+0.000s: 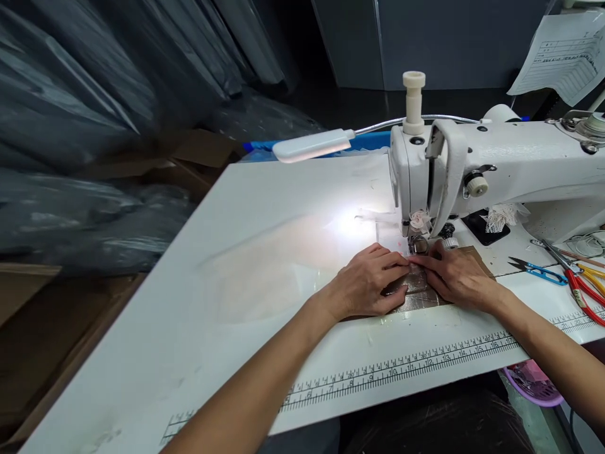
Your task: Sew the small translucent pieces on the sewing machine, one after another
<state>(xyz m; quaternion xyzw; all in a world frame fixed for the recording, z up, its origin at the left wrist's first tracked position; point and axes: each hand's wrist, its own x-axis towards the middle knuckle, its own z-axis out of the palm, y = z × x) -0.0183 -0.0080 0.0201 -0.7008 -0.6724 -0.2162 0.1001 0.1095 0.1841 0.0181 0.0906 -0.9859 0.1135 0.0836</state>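
Note:
A shiny brownish-grey piece of fabric (410, 299) with a grid-like pattern lies at the front of the sewing machine (411, 170), below its presser foot (418, 244). My left hand (371, 280) rests palm down over the left side of the fabric, its fingers spread and pressing on it. From the right, my right hand (456, 274) lies on the fabric with index finger and thumb apart; its other fingers are partly hidden. Both index fingertips come together just in front of the presser foot. The fabric's edge under my fingers is covered.
Blue thread snips (539, 271) and red-handled scissors (576, 287) lie right of the machine. A lit lamp (312, 146) reaches over the white table (179, 328). A printed ruler (392, 373) runs along the front edge. A purple basket (539, 394) sits below; cardboard boxes stand left.

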